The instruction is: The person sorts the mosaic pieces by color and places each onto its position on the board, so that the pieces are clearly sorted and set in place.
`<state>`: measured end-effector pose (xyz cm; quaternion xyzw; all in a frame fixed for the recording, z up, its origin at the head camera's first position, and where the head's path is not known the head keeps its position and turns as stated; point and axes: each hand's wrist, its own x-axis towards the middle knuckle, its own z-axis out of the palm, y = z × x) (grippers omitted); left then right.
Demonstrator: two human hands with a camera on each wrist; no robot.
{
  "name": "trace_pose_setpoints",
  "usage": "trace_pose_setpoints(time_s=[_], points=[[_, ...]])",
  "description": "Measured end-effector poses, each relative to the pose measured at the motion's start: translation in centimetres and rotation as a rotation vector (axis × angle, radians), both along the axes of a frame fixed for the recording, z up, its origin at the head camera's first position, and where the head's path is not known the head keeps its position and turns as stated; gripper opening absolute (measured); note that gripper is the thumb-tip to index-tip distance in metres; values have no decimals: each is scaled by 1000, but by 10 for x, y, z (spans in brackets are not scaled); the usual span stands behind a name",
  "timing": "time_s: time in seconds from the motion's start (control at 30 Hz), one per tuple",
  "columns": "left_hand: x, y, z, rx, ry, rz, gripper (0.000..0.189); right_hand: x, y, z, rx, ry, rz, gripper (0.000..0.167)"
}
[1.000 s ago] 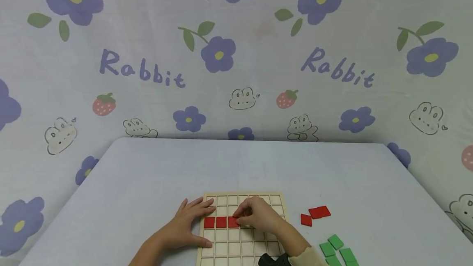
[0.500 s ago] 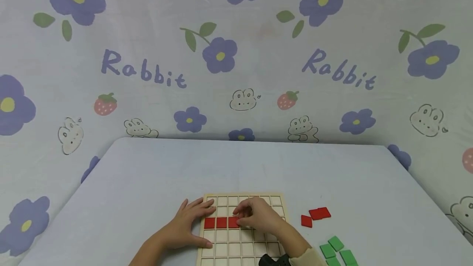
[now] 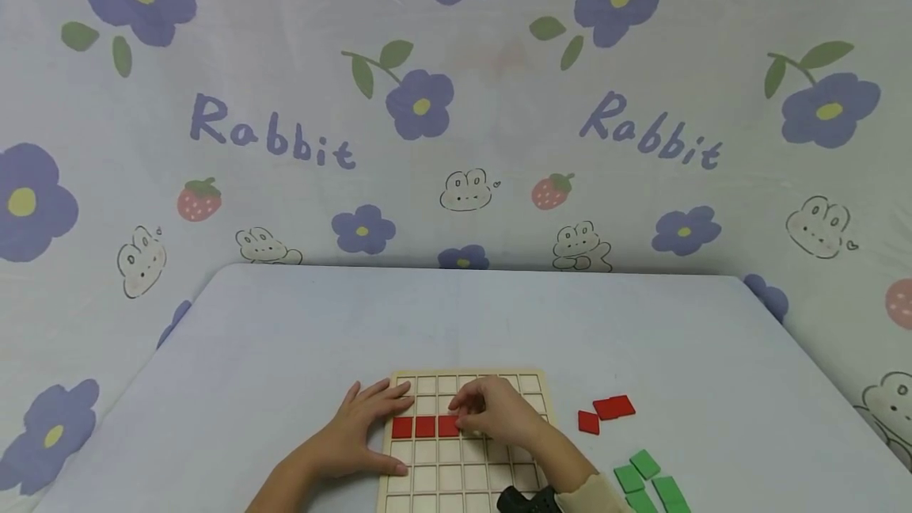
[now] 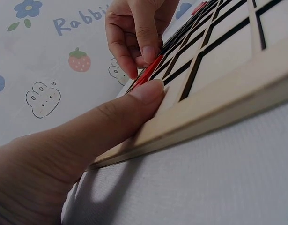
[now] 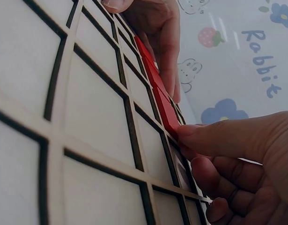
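A wooden grid board [image 3: 439, 479] lies flat near the front of the table. Side by side in one of its rows are a left red square tile [image 3: 402, 427], a middle one [image 3: 425, 427] and a right one [image 3: 448, 426]. My left hand [image 3: 349, 434] spreads over the board's left edge, thumb [image 4: 139, 101] on the frame and fingers straight. My right hand [image 3: 502, 414] pinches the right-hand red tile at its right end, seen also in the right wrist view with the thumb [image 5: 195, 138] against that tile [image 5: 166, 115]. Its index fingertip is hidden there.
Loose red tiles [image 3: 588, 422] lie right of the board. Several green tiles [image 3: 645, 463] lie nearer the front, beside the right forearm. A black strap or device [image 3: 526, 500] sits at the right wrist. A flowered curtain [image 3: 499, 141] hangs behind the white table [image 3: 342, 323].
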<state>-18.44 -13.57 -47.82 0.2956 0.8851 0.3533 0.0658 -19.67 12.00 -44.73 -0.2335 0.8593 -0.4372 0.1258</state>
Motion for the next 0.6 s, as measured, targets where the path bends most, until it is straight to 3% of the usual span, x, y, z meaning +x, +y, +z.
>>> trace_pose_setpoints(time_s=[0.6], points=[[-2, 1, -1, -8, -12, 4, 84, -1, 1, -1, 5, 25, -4, 11]])
